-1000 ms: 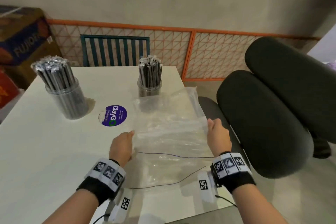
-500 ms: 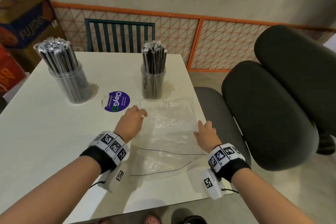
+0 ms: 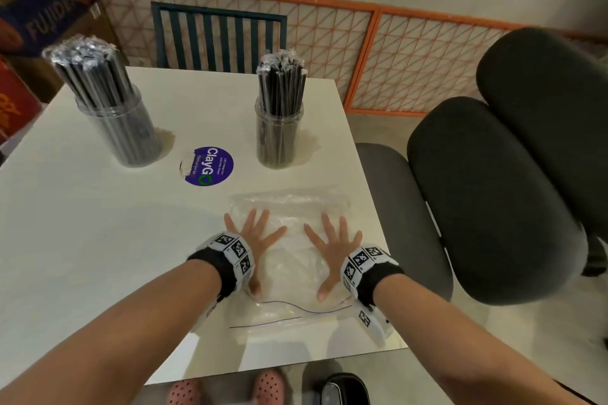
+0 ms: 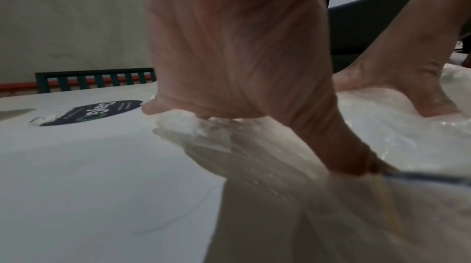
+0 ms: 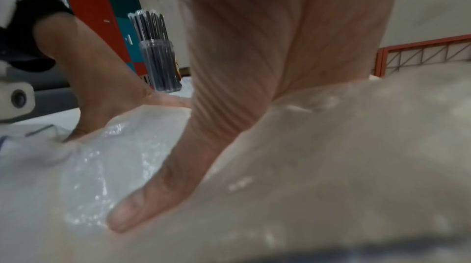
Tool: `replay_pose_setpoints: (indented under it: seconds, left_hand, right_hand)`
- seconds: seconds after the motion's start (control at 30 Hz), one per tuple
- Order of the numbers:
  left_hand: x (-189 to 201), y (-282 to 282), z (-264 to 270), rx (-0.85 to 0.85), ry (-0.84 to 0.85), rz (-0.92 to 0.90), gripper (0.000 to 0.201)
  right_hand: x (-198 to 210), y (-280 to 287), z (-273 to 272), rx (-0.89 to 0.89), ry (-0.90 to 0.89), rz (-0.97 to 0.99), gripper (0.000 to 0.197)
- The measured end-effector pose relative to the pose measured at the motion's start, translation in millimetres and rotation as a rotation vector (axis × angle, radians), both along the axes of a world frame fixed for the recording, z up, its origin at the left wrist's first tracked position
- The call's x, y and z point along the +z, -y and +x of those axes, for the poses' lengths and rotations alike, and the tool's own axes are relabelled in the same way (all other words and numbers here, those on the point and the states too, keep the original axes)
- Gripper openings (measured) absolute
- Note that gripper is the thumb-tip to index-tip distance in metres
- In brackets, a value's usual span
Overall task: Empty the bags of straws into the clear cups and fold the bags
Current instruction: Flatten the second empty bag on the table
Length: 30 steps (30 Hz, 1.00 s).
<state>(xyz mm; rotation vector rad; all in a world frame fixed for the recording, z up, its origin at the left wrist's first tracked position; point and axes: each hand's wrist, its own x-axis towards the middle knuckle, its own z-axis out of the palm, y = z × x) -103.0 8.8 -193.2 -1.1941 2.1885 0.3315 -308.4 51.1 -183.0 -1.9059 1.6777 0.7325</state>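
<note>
On table [image 3: 82, 240]: both hands flat, fingers spread, pressing clear bag [image 3: 292, 207]

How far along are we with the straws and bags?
Done: both clear cups, the left cup and the right cup, stand full of black straws. In hand: the left hand and right hand press flat, fingers spread, on an empty clear bag on the table. Left: creasing and finishing the fold.

Clear bag [image 3: 289, 260], empty, crumpled, flat near the surface's front right edge; apparently folded over. Two clear cups [image 3: 279, 138] upright behind, well apart, packed with black straws [image 3: 280, 82].
</note>
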Motion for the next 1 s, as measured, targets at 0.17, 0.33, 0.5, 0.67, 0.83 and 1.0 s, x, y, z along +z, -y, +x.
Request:
replay_pose_setpoints:
  seconds: [0.17, 0.33, 0.5, 0.67, 0.83, 1.0]
  left_hand:
    - [-0.9, 1.6, 2.6, 0.01, -0.035, 0.051, 0.143]
    - [37.2, 9.0, 24.8, 0.184, -0.471, 0.022, 0.082]
    - [49.0, -22.2, 54.0, 0.243, -0.696, -0.078, 0.036]
    - [30.6, -61.7, 60.9, 0.096, -0.54, 0.016, 0.039]
    - [24.2, -84.5, 73.5, 0.242, -0.681, 0.108, 0.045]
    - [25.2, -97.5, 78.8, 0.362, -0.824, -0.084, 0.016]
  right_hand:
    - [0.2, 2.3, -0.9, 0.029, -0.037, 0.015, 0.145]
    - [40.6, 9.9, 12.6, 0.02, -0.059, -0.065, 0.088]
    - [57.9, 25.2, 47.0, 0.193, 0.184, -0.398, 0.058]
    - [28.8, 43.0, 64.7, 0.212, 0.127, -0.051, 0.096]
    - [9.4, 50.2, 62.0, 0.097, 0.087, 0.016, 0.101]
    - [2.7, 55.4, 61.7, 0.064, 0.116, 0.008, 0.102]
